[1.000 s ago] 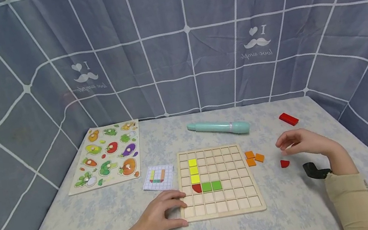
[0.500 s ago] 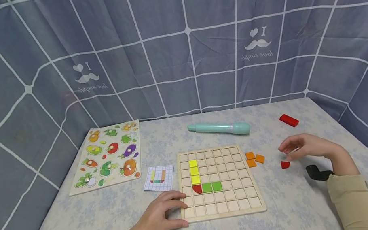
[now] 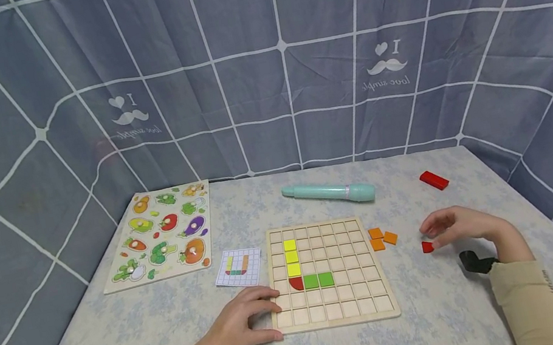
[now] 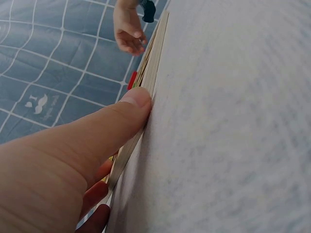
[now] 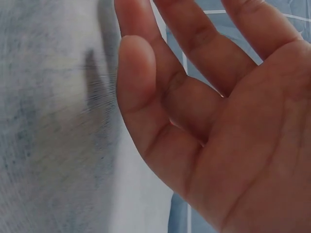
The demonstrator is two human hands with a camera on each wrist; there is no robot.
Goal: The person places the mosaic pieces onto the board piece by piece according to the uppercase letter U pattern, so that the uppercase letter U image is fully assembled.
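A wooden grid board lies flat on the table. In its cells sit yellow square tiles in a column, a red quarter-round tile below them and green square tiles beside that. My left hand rests at the board's left edge, fingertips on the rim; the left wrist view shows its thumb against the board's side. My right hand is low over the table, fingers loosely bent. Its thumb partly covers a loose red tile in the head view; the right wrist view shows nothing between its fingers.
Several orange tiles lie just right of the board, and a red block farther back on the right. A teal pen-shaped tube lies behind the board. To the left are a printed pattern card and a vegetable puzzle board.
My right hand has moved down and toward me, from above the loose red tile to right at it, partly covering it. My left hand has stayed at the board's edge.
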